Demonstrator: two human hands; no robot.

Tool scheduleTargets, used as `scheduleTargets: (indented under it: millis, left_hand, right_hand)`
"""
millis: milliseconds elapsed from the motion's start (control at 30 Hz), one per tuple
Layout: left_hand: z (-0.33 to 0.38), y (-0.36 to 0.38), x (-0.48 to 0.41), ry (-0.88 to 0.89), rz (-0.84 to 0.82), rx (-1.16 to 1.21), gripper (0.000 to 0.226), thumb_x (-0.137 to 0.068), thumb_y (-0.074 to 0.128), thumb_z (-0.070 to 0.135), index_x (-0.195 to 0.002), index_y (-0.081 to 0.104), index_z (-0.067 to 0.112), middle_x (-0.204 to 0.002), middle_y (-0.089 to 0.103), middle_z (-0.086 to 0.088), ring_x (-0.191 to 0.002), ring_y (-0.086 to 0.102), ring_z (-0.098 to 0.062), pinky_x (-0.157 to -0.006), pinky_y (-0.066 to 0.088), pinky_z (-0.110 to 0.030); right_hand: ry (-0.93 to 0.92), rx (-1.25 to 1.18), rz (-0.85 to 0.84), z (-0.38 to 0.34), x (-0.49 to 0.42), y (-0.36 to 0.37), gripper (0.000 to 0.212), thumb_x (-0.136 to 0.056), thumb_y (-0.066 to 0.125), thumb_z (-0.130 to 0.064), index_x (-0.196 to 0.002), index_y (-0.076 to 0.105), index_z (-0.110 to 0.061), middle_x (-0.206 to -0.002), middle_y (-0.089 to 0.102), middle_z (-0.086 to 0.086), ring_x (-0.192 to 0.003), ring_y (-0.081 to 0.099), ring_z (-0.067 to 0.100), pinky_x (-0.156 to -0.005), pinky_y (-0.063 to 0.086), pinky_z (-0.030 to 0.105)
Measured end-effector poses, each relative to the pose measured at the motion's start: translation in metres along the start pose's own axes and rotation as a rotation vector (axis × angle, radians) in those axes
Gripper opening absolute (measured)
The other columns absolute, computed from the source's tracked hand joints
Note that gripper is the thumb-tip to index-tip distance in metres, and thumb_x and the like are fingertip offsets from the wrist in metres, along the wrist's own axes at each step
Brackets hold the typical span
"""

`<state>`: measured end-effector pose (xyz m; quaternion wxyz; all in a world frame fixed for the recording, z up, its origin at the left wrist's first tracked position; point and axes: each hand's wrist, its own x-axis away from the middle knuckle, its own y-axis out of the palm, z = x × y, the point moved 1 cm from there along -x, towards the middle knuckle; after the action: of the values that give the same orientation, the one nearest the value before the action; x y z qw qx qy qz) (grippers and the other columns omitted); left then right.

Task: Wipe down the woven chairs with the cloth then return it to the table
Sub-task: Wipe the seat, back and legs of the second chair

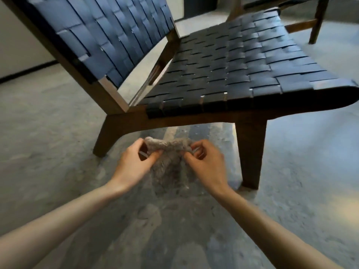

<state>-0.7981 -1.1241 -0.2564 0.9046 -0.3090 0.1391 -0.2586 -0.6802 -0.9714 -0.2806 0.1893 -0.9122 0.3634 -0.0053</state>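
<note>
Head view: shows grey cloth (169, 166) stretched between left hand (134, 160) and right hand (204, 162), fingers (153, 153) of both pinching its top edge; hangs in front of woven chair (223, 74), not touching it, probably spread to find a clean wiping face.

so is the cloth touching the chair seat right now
No, both the left hand and right hand hold the cloth in the air below the chair seat.
</note>
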Motion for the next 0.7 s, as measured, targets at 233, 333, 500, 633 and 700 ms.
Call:
scheduleTargets:
  millis: [233, 333, 500, 633, 700]
  left_hand:
    - [-0.042, -0.094, -0.03, 0.03, 0.221, -0.02, 0.019, -0.08, 0.072, 0.033, -0.089, 0.058, 0.024, -0.077, 0.06, 0.014, -0.071, 0.056, 0.0, -0.057, 0.04, -0.011]
    - [-0.06, -0.119, -0.057, 0.037, 0.222, -0.003, 0.025, -0.081, 0.072, 0.032, -0.098, 0.06, 0.017, -0.091, 0.062, 0.0, -0.081, 0.058, -0.014, -0.07, 0.046, -0.024]
    - [-0.07, -0.13, -0.094, 0.053, 0.225, -0.024, 0.021, -0.084, 0.069, 0.033, -0.093, 0.055, 0.02, -0.1, 0.056, -0.002, -0.079, 0.053, -0.013, -0.07, 0.044, -0.026]
    - [-0.078, -0.128, -0.108, 0.032, 0.178, 0.027, 0.021, -0.086, 0.067, 0.032, -0.095, 0.051, 0.021, -0.097, 0.056, 0.003, -0.077, 0.051, -0.009, -0.069, 0.04, -0.023]
    - [-0.084, -0.126, -0.109, 0.022, 0.194, 0.091, 0.025, -0.086, 0.067, 0.031, -0.098, 0.048, 0.021, -0.093, 0.055, 0.007, -0.077, 0.051, -0.007, -0.067, 0.04, -0.021]
  right_hand:
    - [0.468, -0.249, -0.211, -0.078, -0.031, 0.101, 0.022, -0.078, 0.077, -0.018, -0.086, 0.056, -0.017, -0.087, 0.067, 0.01, -0.085, 0.068, 0.026, -0.08, 0.058, 0.042]
    - [0.629, -0.331, -0.164, -0.103, -0.043, 0.136, 0.023, -0.084, 0.071, -0.01, -0.097, 0.052, -0.014, -0.102, 0.064, 0.013, -0.093, 0.066, 0.025, -0.08, 0.058, 0.036]
    - [0.687, -0.333, 0.169, -0.126, -0.046, 0.19, 0.018, -0.095, 0.056, -0.018, -0.11, 0.046, -0.014, -0.109, 0.055, 0.01, -0.095, 0.056, 0.024, -0.082, 0.049, 0.033]
    - [0.712, -0.303, 0.403, -0.131, -0.04, 0.22, 0.014, -0.098, 0.052, -0.023, -0.104, 0.039, -0.025, -0.126, 0.04, 0.01, -0.086, 0.044, 0.018, -0.074, 0.04, 0.026]
    - [0.711, -0.387, 0.517, -0.131, -0.041, 0.232, 0.016, -0.097, 0.053, -0.023, -0.109, 0.044, -0.023, -0.129, 0.039, 0.009, -0.084, 0.043, 0.015, -0.07, 0.037, 0.024]
